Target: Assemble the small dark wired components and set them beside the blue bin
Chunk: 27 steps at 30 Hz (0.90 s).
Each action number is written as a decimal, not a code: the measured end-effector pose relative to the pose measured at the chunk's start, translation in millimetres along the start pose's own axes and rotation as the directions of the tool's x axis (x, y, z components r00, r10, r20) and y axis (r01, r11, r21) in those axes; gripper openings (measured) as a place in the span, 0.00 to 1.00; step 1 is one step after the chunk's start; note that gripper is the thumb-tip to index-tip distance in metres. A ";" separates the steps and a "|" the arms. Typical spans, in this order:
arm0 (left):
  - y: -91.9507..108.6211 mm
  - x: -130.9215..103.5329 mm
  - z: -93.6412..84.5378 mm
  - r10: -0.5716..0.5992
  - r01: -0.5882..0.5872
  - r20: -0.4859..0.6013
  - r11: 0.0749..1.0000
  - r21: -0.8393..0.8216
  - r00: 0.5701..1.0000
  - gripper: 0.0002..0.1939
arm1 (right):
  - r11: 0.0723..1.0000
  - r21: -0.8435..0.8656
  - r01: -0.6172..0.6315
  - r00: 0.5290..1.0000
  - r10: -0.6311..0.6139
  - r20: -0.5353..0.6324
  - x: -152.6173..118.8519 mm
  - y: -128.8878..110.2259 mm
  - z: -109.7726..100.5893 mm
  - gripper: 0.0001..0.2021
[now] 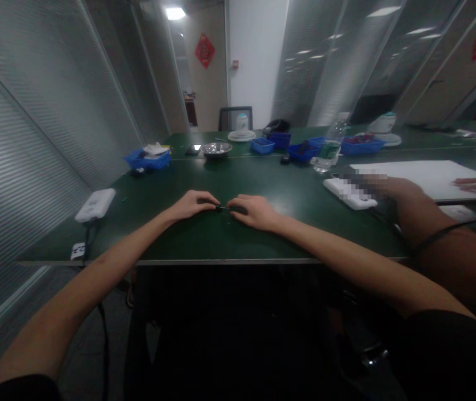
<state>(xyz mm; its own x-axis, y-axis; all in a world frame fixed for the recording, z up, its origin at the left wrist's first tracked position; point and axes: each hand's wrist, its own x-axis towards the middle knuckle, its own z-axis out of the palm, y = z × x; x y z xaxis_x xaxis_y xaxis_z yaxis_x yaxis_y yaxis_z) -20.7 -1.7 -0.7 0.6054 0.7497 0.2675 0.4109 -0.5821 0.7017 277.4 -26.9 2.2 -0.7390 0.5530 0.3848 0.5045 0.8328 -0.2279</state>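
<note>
At the middle of the green table (196,239), my left hand (190,205) pinches a small black piece (218,208) between thumb and fingertips. Opposite it, my right hand (258,211) is closed round the dark handle of a screwdriver (238,210). Its thin metal shaft points left and meets the black piece, or comes very close to it. Both hands rest low over the tabletop. What exactly the black piece is, I cannot make out at this size.
Blue trays (150,161) and a metal bowl (216,150) stand farther back, with a water bottle (332,146) at the right. White power banks (96,205) lie on both sides. A co-worker's arm (425,223) reaches in from the right beside a white board (421,172).
</note>
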 end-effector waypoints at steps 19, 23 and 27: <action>-2.6 3.3 5.8 0.074 -0.074 0.005 0.996 -0.055 0.997 0.14 | 0.999 -0.022 0.025 1.000 -0.024 0.008 1.3 -0.2 3.7 0.15; 1.8 4.4 11.1 0.049 -0.048 0.027 0.997 -0.056 0.998 0.17 | 1.000 -0.012 0.008 1.000 -0.008 -0.018 1.9 0.1 6.3 0.16; 3.5 4.5 12.1 0.008 -0.008 0.025 1.000 -0.017 1.000 0.23 | 0.999 -0.013 -0.042 0.997 0.041 -0.060 2.8 -0.1 6.7 0.16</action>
<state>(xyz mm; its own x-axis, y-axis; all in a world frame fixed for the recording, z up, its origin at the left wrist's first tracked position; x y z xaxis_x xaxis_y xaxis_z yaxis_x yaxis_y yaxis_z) -8.3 -4.3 -5.0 0.6254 0.7369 0.2565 0.3946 -0.5823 0.7108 272.3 -25.2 -2.7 -0.6895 0.5843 0.4279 0.5410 0.8084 -0.2320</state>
